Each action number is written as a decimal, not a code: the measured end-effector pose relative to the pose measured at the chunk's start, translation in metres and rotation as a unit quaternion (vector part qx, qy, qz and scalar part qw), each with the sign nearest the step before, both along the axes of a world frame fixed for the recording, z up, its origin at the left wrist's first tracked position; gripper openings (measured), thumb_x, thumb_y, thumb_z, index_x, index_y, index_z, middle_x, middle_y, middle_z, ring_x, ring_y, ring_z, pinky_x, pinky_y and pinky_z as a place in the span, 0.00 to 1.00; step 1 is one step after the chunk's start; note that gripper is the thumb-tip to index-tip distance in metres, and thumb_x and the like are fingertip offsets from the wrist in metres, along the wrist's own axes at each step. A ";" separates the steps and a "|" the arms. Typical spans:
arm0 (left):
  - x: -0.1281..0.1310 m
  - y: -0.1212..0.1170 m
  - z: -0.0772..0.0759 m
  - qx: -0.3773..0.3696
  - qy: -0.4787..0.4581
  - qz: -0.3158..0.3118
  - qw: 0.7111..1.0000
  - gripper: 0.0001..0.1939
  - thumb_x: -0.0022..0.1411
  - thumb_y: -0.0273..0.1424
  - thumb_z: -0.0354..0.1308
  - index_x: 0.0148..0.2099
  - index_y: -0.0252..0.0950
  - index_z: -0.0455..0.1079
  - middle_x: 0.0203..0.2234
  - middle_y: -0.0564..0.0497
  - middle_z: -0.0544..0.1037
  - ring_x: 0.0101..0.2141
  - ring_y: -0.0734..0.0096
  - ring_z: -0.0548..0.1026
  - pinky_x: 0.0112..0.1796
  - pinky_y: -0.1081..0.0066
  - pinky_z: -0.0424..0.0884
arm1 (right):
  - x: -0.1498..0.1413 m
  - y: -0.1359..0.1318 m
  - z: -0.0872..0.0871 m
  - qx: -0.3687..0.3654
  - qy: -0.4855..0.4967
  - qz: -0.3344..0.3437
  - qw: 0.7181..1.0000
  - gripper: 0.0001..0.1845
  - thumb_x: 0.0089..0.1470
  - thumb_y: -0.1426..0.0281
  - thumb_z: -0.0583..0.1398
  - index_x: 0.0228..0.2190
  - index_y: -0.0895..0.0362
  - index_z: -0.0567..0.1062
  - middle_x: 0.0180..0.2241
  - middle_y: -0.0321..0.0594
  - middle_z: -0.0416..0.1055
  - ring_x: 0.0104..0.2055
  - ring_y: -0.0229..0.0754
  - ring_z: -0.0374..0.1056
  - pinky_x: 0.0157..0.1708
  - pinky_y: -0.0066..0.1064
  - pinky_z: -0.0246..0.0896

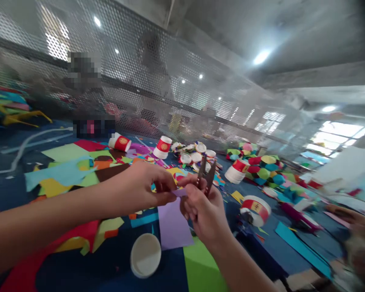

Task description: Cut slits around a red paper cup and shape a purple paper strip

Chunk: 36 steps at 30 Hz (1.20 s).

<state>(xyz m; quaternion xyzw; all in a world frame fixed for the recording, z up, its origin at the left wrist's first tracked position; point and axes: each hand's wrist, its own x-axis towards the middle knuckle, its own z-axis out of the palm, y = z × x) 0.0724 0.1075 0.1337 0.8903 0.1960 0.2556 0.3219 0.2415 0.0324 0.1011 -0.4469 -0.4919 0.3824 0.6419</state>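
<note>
My left hand (pixel 146 184) pinches the top edge of a lilac sheet of paper (pixel 173 225) that hangs down over the table. My right hand (pixel 202 209) grips a pair of scissors (pixel 207 175), blades apart and pointing up, just right of the left fingers. The two hands nearly touch above the blue table (pixel 115 263).
Coloured paper scraps (pixel 76 166) cover the table. A white cup lid (pixel 145 254) lies near me, and red and white paper cups (pixel 162 147) and a cut cup ring (pixel 256 209) lie around. A perforated metal screen (pixel 158 81) stands behind. Another person's hand (pixel 346 215) shows at the right.
</note>
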 end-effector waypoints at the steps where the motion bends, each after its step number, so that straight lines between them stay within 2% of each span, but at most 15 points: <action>1: -0.002 0.001 0.003 0.001 0.007 0.000 1.000 0.10 0.61 0.37 0.60 0.38 0.38 0.79 0.31 0.52 0.81 0.31 0.69 0.76 0.32 0.72 0.66 | 0.002 0.001 0.000 0.005 -0.006 0.000 1.000 0.17 0.45 0.55 0.70 0.26 0.55 0.74 0.10 0.21 0.52 0.10 0.29 0.46 0.12 0.22 0.48; 4: -0.008 0.003 0.010 0.040 0.013 0.029 0.999 0.07 0.59 0.34 0.63 0.39 0.40 0.80 0.31 0.52 0.81 0.31 0.67 0.76 0.34 0.70 0.66 | 0.008 0.006 -0.004 0.020 -0.036 -0.002 0.999 0.12 0.46 0.63 0.69 0.22 0.55 0.73 0.11 0.24 0.57 0.11 0.29 0.48 0.12 0.22 0.43; 7: -0.011 0.005 0.014 0.082 -0.027 0.086 0.992 0.08 0.55 0.28 0.67 0.39 0.40 0.80 0.30 0.52 0.81 0.35 0.64 0.75 0.45 0.63 0.65 | 0.013 0.012 -0.009 0.024 -0.066 -0.006 0.998 0.10 0.46 0.67 0.70 0.22 0.57 0.75 0.13 0.28 0.61 0.13 0.29 0.51 0.13 0.23 0.43; 10: -0.010 0.006 0.014 0.074 -0.112 0.143 0.981 0.20 0.57 0.32 0.69 0.52 0.43 0.75 0.40 0.50 0.81 0.44 0.59 0.75 0.52 0.59 0.62 | 0.013 0.013 -0.013 0.034 -0.065 -0.036 0.997 0.11 0.48 0.65 0.70 0.23 0.57 0.76 0.13 0.29 0.62 0.14 0.30 0.53 0.14 0.23 0.44; 12: -0.005 0.005 0.010 0.026 -0.188 0.186 0.964 0.32 0.56 0.40 0.70 0.61 0.41 0.66 0.49 0.45 0.77 0.49 0.58 0.72 0.51 0.60 0.64 | 0.009 0.012 -0.015 0.054 -0.041 -0.069 0.995 0.14 0.51 0.61 0.69 0.24 0.57 0.74 0.12 0.27 0.59 0.14 0.30 0.51 0.14 0.23 0.46; 13: -0.001 0.003 0.007 -0.010 -0.219 0.197 0.955 0.36 0.55 0.44 0.70 0.62 0.38 0.63 0.51 0.43 0.75 0.49 0.58 0.71 0.49 0.61 0.66 | 0.007 0.011 -0.016 0.065 -0.024 -0.084 0.994 0.16 0.53 0.58 0.68 0.25 0.56 0.74 0.12 0.25 0.57 0.14 0.30 0.51 0.15 0.23 0.47; 15: 0.007 -0.002 0.000 -0.092 -0.248 0.180 0.947 0.34 0.56 0.49 0.66 0.56 0.33 0.63 0.46 0.41 0.75 0.44 0.60 0.73 0.43 0.64 0.69 | 0.002 0.008 -0.017 0.084 0.005 -0.104 0.991 0.17 0.55 0.56 0.67 0.25 0.55 0.72 0.12 0.24 0.55 0.14 0.30 0.50 0.16 0.24 0.51; 17: 0.016 -0.009 -0.008 -0.152 -0.239 0.121 0.952 0.25 0.59 0.50 0.60 0.46 0.34 0.66 0.37 0.45 0.76 0.36 0.66 0.73 0.36 0.67 0.69 | -0.001 0.005 -0.017 0.089 0.026 -0.104 0.990 0.18 0.55 0.56 0.68 0.24 0.55 0.70 0.12 0.24 0.55 0.14 0.29 0.50 0.17 0.24 0.51; 19: 0.020 -0.016 -0.014 -0.179 -0.229 0.073 0.954 0.18 0.61 0.47 0.57 0.39 0.36 0.67 0.31 0.49 0.74 0.31 0.70 0.71 0.32 0.69 0.67 | -0.004 0.004 -0.016 0.082 0.041 -0.089 0.992 0.20 0.53 0.57 0.69 0.23 0.55 0.69 0.13 0.25 0.56 0.14 0.29 0.50 0.16 0.23 0.49; 21: 0.020 -0.022 -0.014 -0.189 -0.227 0.055 0.954 0.15 0.61 0.44 0.57 0.35 0.37 0.67 0.28 0.53 0.72 0.28 0.73 0.67 0.30 0.71 0.64 | -0.005 0.003 -0.014 0.070 0.051 -0.070 0.994 0.22 0.50 0.55 0.70 0.22 0.55 0.68 0.12 0.25 0.55 0.13 0.29 0.49 0.14 0.23 0.47; 25: 0.014 -0.021 -0.006 -0.197 -0.245 0.063 0.947 0.11 0.58 0.39 0.61 0.31 0.36 0.68 0.24 0.55 0.70 0.27 0.74 0.64 0.29 0.70 0.59 | -0.010 0.001 -0.008 0.042 0.062 -0.031 0.997 0.25 0.46 0.51 0.72 0.23 0.54 0.68 0.10 0.23 0.53 0.11 0.29 0.46 0.12 0.23 0.48; 30: 0.010 -0.018 0.003 -0.225 -0.327 0.070 0.915 0.12 0.57 0.39 0.62 0.32 0.36 0.68 0.25 0.56 0.69 0.27 0.75 0.64 0.30 0.72 0.61 | -0.015 -0.003 -0.006 -0.024 0.108 0.113 0.987 0.37 0.41 0.33 0.64 0.25 0.55 0.70 0.12 0.23 0.53 0.10 0.27 0.41 0.08 0.22 0.46; 33: 0.010 -0.020 0.006 -0.246 -0.364 0.058 0.896 0.11 0.54 0.36 0.64 0.31 0.36 0.67 0.24 0.57 0.70 0.26 0.77 0.65 0.30 0.73 0.63 | -0.016 -0.005 -0.010 -0.054 0.116 0.154 0.980 0.38 0.44 0.31 0.61 0.24 0.56 0.70 0.12 0.22 0.51 0.11 0.27 0.40 0.09 0.21 0.49; 36: 0.010 -0.022 0.008 -0.263 -0.384 0.048 0.884 0.10 0.54 0.34 0.66 0.31 0.35 0.68 0.24 0.57 0.70 0.26 0.79 0.65 0.29 0.75 0.63 | -0.017 -0.006 -0.015 -0.038 0.115 0.162 0.979 0.36 0.47 0.33 0.61 0.25 0.56 0.70 0.13 0.22 0.51 0.12 0.27 0.41 0.10 0.21 0.53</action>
